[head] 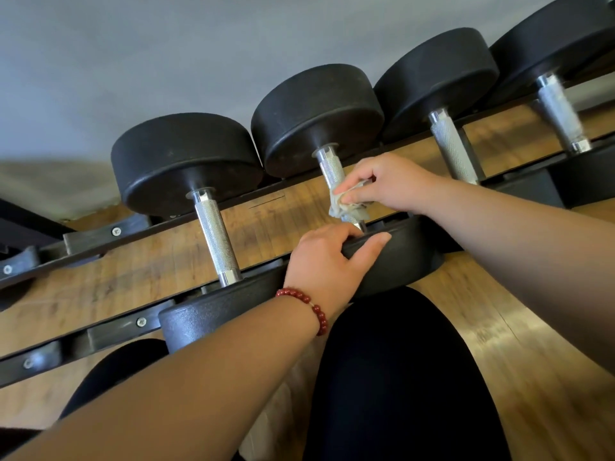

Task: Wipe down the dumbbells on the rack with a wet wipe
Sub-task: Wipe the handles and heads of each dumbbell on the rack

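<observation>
**Black rubber and knurled steel: wipe at work on the second handle**

Black steel rack (109, 331), two rails running left to right, wood floor (499, 327) showing between them. Four dumbbells lie across the rails, one head resting on the far rail and one on the near rail, so the handles bridge the gap and can be reached from above.

From the rack's left end: first dumbbell (186, 161), handle bare and untouched by either hand. Second dumbbell (316, 118), the one in hand. Third dumbbell (436, 78) and fourth dumbbell (559, 38) sit further along toward the right end, nobody on them.

Left hand (329, 261) rests on the second dumbbell's near head (406, 257) at the near rail, fingers bent over its rim, thumb laid along the top. Likely bracing it so it does not roll on the rails under the rubbing.

Right hand (396, 184) comes in from the right, fingers and thumb closed together on the wet wipe (339, 207). Wipe is bunched and pressed round the lower part of the second handle (332, 169), close to the near head. Upper part of the handle shows bare above it.

Judgement: mid-wipe on this handle. Cannot tell which dumbbells are already cleaned.

Red bead bracelet (306, 302) on the left wrist.
</observation>
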Tool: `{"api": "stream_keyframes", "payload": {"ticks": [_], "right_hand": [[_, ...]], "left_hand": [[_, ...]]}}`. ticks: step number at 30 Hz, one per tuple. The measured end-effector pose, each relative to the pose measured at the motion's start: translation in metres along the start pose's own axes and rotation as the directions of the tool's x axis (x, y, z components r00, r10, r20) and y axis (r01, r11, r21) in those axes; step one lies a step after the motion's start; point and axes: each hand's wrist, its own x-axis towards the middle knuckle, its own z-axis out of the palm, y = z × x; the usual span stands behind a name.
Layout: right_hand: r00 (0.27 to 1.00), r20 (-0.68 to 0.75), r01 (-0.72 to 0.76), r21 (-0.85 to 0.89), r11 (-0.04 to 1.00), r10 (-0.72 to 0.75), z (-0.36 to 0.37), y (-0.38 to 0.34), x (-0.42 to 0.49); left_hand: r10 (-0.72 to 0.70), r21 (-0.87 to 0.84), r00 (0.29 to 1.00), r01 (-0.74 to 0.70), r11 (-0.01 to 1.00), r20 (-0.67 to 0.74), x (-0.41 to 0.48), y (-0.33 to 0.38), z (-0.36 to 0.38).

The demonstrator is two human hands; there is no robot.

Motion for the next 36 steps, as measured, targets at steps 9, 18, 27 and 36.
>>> {"api": "stream_keyframes", "payload": {"ticks": [9,18,27,36], "right_hand": [[0.998,-0.057,0.034,-0.098,0.995,-0.040,0.003,-0.005,0.001],[0.985,-0.151,0.070,-0.071,0.995,-0.081,0.001,-0.004,0.018],[0.992,-0.094,0.068,-0.113,0.991,-0.078,-0.002,-0.006,0.019],[0.996,0.085,-0.022,0.012,1.000,0.021,0.001,-0.003,0.000]], "left_hand": [[-0.047,0.175,0.840,-0.058,0.983,0.541,0.025,0.003,-0.042],[-0.023,0.131,0.846,-0.055,0.990,0.532,0.025,0.002,-0.039],[-0.015,0.138,0.855,-0.067,0.988,0.519,0.023,0.005,-0.040],[-0.020,0.239,0.882,-0.105,0.965,0.470,0.017,0.008,-0.041]]}}
